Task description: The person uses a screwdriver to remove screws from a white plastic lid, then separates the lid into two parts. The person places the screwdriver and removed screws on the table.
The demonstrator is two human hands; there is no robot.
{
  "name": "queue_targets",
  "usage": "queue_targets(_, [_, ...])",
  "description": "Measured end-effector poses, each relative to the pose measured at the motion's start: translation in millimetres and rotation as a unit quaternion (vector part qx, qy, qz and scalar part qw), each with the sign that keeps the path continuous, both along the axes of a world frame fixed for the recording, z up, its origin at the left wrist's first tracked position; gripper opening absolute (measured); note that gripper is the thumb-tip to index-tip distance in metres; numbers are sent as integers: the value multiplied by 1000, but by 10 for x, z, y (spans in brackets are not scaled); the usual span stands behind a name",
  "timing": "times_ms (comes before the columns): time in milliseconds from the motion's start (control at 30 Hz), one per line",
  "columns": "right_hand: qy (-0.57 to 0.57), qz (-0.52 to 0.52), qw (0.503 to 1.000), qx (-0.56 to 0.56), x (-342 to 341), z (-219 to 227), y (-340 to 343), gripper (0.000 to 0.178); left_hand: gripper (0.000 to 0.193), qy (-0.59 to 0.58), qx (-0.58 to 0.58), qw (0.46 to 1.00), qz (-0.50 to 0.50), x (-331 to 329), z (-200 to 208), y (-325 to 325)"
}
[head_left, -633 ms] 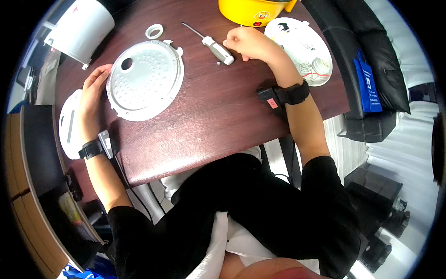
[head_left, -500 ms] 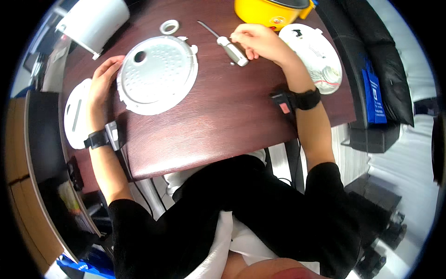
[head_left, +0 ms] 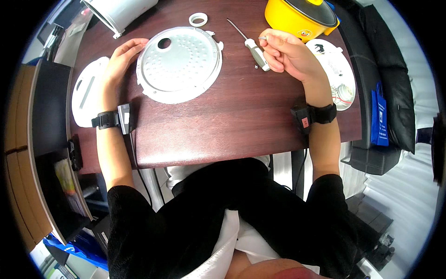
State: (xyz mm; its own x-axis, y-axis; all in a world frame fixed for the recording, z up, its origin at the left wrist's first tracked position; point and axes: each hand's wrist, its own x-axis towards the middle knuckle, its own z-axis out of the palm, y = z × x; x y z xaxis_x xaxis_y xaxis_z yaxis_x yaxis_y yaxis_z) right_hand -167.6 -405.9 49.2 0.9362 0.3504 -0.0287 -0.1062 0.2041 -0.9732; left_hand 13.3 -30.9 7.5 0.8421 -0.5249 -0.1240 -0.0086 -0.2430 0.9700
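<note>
A round light-grey plastic cover [head_left: 186,69] with a dark round hole and rows of dimples lies flat on the table. My left hand [head_left: 122,59] rests at its left edge, fingers stretched out and fingertips touching the rim. Between thumb and forefinger, my right hand [head_left: 289,52] pinches a small thin silvery screw [head_left: 263,38], raised above the table. Just left of that hand lies a screwdriver [head_left: 257,54] with a grey-and-white handle, its shaft pointing away to the left. A tiny metal piece [head_left: 256,67] sits beside the handle.
A white ring [head_left: 198,19] lies behind the cover. At the back stand a white cylindrical housing [head_left: 121,13] and a yellow pot [head_left: 288,18] with a dark lid. A white oval part [head_left: 85,95] lies far left; a white round base with wires [head_left: 340,65] lies right, on the brown table [head_left: 223,125].
My right hand has lifted and turned, bringing the pinched screw into sight. The whole view has shifted, so the table's things appear farther right. My left hand stays at the cover's rim.
</note>
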Motion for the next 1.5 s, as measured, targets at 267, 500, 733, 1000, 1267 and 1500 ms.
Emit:
queue_targets(267, [1, -96, 977, -191, 24, -83, 48, 26, 27, -61, 20, 997, -31, 41, -50, 28])
queue_targets(500, [-31, -240, 837, -491, 76, -252, -110, 25, 25, -31, -13, 998, -46, 77, -64, 58])
queue_targets(733, [1, -220, 818, -532, 40, -202, -236, 26, 26, -58, 23, 998, -31, 61, -80, 60])
queue_targets(1000, [-11, -172, 820, -546, -9, -165, -237, 20, 26, -50, 28, 998, -25, 72, -59, 50])
queue_targets(1267, [55, -57, 824, -561, 13, -103, -96, 21, 25, -51, 23, 998, -22, 68, -77, 49])
queue_targets(1500, [-82, -65, 903, -417, -27, -86, -103, 18, 26, -53, 32, 998, -14, 69, -87, 49])
